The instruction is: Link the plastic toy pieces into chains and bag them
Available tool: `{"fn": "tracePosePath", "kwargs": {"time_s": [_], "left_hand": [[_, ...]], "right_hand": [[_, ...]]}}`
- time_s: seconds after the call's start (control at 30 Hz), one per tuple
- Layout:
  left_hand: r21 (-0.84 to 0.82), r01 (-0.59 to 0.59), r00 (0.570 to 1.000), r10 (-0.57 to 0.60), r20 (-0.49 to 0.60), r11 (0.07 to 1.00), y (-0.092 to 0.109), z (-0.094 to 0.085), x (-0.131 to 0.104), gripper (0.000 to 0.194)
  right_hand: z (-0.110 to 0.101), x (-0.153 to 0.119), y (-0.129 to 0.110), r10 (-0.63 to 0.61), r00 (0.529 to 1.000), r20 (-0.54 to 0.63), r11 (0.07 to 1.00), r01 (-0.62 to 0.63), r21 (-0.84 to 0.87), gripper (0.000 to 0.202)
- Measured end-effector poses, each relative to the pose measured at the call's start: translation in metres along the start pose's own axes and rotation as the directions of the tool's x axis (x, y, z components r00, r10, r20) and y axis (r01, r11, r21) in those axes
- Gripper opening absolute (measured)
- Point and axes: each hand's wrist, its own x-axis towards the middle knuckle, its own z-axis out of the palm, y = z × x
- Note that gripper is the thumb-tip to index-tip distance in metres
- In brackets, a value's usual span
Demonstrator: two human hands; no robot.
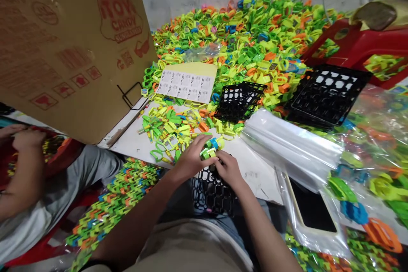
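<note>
My left hand is closed around a small bunch of toy watches in green, yellow and blue. Just beside it my right hand has its fingers bent together at the edge of the bunch; what they pinch is hidden. Under both hands a black plastic grid tray rests on my lap, its upper part covered by the fingers. Beyond my left hand, loose toy watches, mostly yellow and green, lie spread over the white board.
A large heap of toy watches fills the back. Black grid trays and more stacked trays stand on it. A sticker sheet, clear bags, a phone, a carton and a person's arm surround me.
</note>
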Motion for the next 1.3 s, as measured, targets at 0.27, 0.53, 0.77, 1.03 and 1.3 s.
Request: {"fn": "tracePosePath", "kwargs": {"time_s": [0.27,0.53,0.77,1.03,1.3], "left_hand": [[-0.009,0.035,0.998,-0.035,0.05,0.999,0.0,-0.006,0.002,0.06],[0.027,0.01,0.998,-0.012,0.054,1.0,0.0,-0.006,0.004,0.057],[0.067,0.003,0.996,-0.008,0.088,0.998,0.004,-0.006,0.003,0.054],[0.094,0.018,0.999,-0.022,0.033,0.995,0.004,-0.002,0.003,0.054],[0.028,0.018,1.0,-0.018,0.013,0.999,0.004,0.001,0.0,0.051]], "right_hand": [[0.003,-0.003,0.001,0.027,0.999,-0.036,0.999,-0.026,0.028,0.019],[0.005,-0.003,-0.003,-0.039,0.996,-0.086,0.999,0.039,0.003,0.016],[0.003,0.001,-0.004,-0.128,0.988,-0.091,0.991,0.125,-0.037,0.016],[0.007,0.0,-0.005,-0.129,0.989,-0.067,0.984,0.119,-0.132,0.017],[0.007,-0.019,-0.013,0.146,0.982,-0.121,0.988,-0.15,-0.024,0.02]]}}
